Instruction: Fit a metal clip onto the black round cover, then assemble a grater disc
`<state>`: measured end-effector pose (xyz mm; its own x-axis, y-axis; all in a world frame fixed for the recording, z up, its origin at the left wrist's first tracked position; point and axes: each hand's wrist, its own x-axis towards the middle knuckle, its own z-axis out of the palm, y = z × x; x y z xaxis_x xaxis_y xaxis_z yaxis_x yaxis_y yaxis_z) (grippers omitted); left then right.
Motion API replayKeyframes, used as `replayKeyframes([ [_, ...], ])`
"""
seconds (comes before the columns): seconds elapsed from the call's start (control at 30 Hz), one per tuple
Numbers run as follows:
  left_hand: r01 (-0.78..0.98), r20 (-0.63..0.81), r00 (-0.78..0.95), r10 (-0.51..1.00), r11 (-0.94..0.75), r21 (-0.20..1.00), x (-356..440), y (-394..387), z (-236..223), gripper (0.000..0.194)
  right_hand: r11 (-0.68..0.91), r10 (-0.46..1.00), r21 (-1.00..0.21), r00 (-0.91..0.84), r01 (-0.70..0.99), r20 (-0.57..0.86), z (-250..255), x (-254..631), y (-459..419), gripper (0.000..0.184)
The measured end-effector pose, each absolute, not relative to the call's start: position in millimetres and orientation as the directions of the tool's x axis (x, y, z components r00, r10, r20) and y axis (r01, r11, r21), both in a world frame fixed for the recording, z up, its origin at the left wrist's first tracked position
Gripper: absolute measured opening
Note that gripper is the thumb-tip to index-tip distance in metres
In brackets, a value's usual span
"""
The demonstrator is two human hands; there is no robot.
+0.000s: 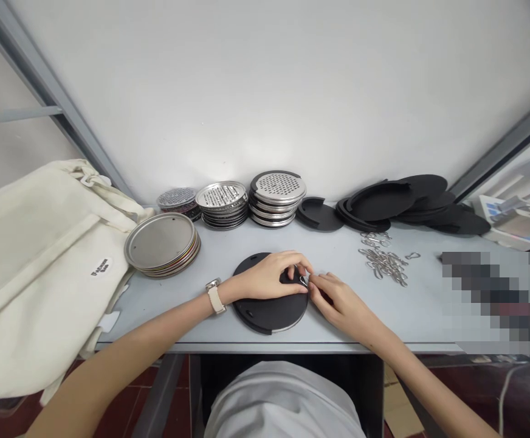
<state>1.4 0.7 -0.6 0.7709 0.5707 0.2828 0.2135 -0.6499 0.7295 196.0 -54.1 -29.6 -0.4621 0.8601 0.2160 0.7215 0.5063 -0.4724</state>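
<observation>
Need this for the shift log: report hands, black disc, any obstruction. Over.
Left hand over black disc, right hand at its edge. Fingertips of both at small metal clip; grip unclear. Left hand hides part of disc.

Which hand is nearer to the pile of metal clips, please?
Right. The right hand is at the right edge of the black disc, left of the clips; the left hand lies over the disc, farther left.

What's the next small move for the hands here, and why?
Probably seat the small metal clip at the black disc's right edge: it shows between the fingertips of the left hand and right hand, both right at that edge. Can't see whether it's hooked in.
</observation>
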Motion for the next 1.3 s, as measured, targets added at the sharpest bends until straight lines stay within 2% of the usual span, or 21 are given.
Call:
replayKeyframes([
  [0.53, 0.204, 0.300, 0.754, 0.585, -0.643, 0.738, 2.6, 0.0, 0.4, 0.023, 0.488, 0.869, -0.538, -0.437, 0.687, 0.231, -24.1, 193.5, -57.2, 0.022],
  [0.8, 0.205, 0.293, 0.767, 0.570, -0.651, 0.731, 2.7, -0.9, 2.4, 0.021, 0.437, 0.896, -0.573, -0.388, 0.693, 0.214, -23.8, 192.7, -59.1, 0.012],
  [1.0, 0.234, 0.270, 0.781, 0.563, -0.665, 0.709, 2.3, -1.0, 2.9, 0.014, 0.491, 0.870, -0.507, -0.431, 0.708, 0.240, -22.3, 192.8, -58.5, 0.020],
  [1.17, 0.238, 0.254, 0.785, 0.564, -0.654, 0.718, 2.0, -0.2, 3.3, 0.012, 0.492, 0.869, -0.503, -0.438, 0.711, 0.231, -24.0, 193.4, -57.7, 0.024],
  [1.3, 0.247, 0.257, 0.778, 0.574, -0.654, 0.715, 1.9, 0.3, 3.1, 0.011, 0.481, 0.875, -0.512, -0.430, 0.712, 0.223, -25.6, 194.1, -58.3, 0.021],
])
